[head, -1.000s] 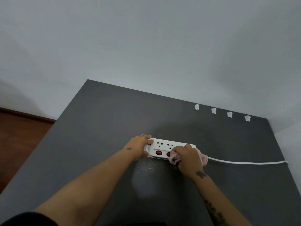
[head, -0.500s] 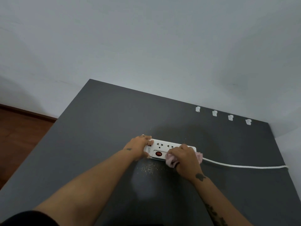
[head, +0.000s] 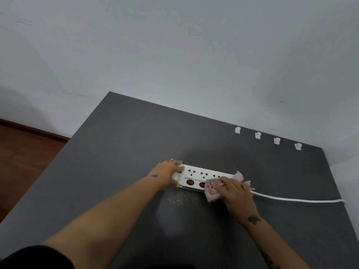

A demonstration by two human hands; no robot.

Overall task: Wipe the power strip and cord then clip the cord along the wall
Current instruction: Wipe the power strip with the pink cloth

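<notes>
A white power strip [head: 198, 176] with red switches lies flat on the dark grey table [head: 116, 152]. My left hand [head: 168, 174] grips its left end. My right hand [head: 236, 193] presses a pink cloth [head: 212, 193] onto the strip's right half and hides that end. The white cord [head: 295, 199] runs from under the cloth to the table's right edge. Several white cord clips [head: 257, 135] sit in a row along the table's far edge by the wall.
Pale crumbs or dust [head: 177, 199] are scattered on the table just in front of the strip. A light grey wall [head: 194, 55] stands behind the table, and another wall closes the right side. Brown wooden floor [head: 23, 152] shows at the left.
My right hand has slid the cloth to the left along the strip and back to the right, so two red switches show again. My left hand has stayed on the strip's end.
</notes>
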